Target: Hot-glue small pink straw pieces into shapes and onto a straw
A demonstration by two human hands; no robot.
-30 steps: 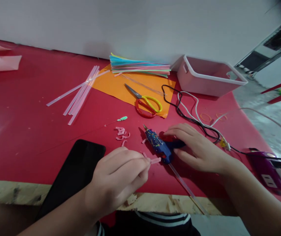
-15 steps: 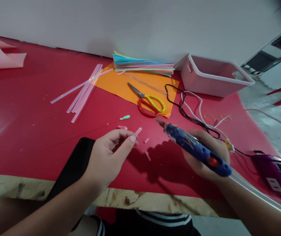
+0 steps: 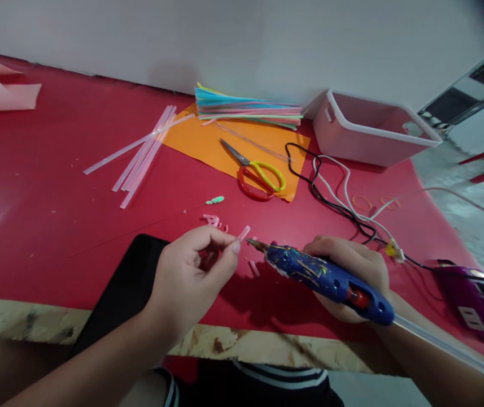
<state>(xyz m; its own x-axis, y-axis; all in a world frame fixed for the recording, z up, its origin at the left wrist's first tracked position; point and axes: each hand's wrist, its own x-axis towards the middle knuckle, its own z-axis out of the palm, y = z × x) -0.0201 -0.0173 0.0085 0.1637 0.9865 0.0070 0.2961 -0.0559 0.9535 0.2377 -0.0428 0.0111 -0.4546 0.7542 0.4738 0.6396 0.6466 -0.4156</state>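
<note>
As the head view shows, the left hand (image 3: 194, 264) pinches a short pale-pink strip (image 3: 244, 232) in its fingertips (image 3: 236, 247) above the red tabletop (image 3: 68, 209), and the right hand (image 3: 352, 261) is wrapped around a blue plastic glue gun (image 3: 309, 270), its pointed metal nozzle (image 3: 258, 245) near the strip; contact cannot be confirmed. Advisable: nozzle steady, fingertips clear of it. The strip looks narrow and straight; the gun, crusted with residue

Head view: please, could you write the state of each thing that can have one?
Left hand, closed on small pink piece
Right hand, closed around glue gun
glue gun, held above red table; power unclear
glue stick, protruding from gun's rear
scissors, closed
phone, dark
pink bin, upright, lidless
colored stems, bundled
pink sticks, loosely crossed
black cord, loosely looped
purple socket block, on/off unclear
</note>
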